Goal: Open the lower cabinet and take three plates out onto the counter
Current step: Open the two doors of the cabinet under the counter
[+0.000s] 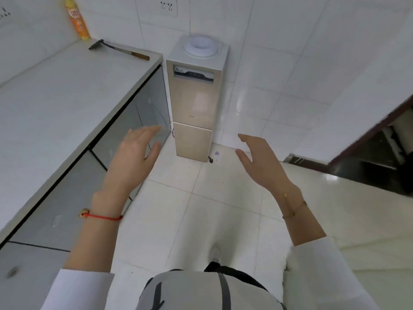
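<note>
Both hands, left and right, spread, empty. Lower cabinet doors closed; plates unseen, likely fragile, grip rims.

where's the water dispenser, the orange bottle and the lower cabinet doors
water dispenser (194, 101): head view, on its beige front panel
orange bottle (78, 24): head view, on its orange label
lower cabinet doors (60, 198): head view, on a closed grey door under the counter

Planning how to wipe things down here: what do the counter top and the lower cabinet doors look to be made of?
Counter top: looks like pale stone or a composite, matte, faintly speckled, with a thick light edge. Lower cabinet doors: smooth grey panels, semi-gloss, likely frosted glass or laminate in dark frames; they show soft reflections. Neither can be told for sure.
</note>
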Demonstrator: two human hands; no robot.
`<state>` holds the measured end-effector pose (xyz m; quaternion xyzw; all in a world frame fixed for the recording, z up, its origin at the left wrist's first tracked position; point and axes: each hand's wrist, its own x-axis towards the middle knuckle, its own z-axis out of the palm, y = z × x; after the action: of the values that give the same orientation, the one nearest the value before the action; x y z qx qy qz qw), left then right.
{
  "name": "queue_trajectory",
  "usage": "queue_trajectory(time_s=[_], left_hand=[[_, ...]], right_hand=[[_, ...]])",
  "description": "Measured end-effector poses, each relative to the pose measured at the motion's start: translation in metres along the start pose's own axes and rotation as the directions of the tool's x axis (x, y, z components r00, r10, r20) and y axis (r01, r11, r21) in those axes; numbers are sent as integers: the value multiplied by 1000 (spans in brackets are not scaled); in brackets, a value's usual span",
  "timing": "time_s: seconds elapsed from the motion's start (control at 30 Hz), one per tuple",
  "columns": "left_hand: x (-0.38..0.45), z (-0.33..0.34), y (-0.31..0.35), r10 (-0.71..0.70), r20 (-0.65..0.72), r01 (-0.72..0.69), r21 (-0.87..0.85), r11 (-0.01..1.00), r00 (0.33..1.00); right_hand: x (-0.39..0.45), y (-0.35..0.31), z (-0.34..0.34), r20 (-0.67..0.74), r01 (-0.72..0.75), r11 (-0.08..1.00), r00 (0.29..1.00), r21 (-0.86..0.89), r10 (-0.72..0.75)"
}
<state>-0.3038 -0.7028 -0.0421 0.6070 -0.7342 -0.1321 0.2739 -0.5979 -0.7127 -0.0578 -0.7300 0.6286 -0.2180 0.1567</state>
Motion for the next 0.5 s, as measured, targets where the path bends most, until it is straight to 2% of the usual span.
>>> queue_trajectory(time_s=[0.2,0.5], left_hand=[[29,8,-6,-216,-153,223,31,974,964],[30,9,-54,-501,-298,548,96,831,812]], right_hand=[[111,12,7,141,201,978,968,64,-208],[232,-28,71,289,462,872,823,161,-489]])
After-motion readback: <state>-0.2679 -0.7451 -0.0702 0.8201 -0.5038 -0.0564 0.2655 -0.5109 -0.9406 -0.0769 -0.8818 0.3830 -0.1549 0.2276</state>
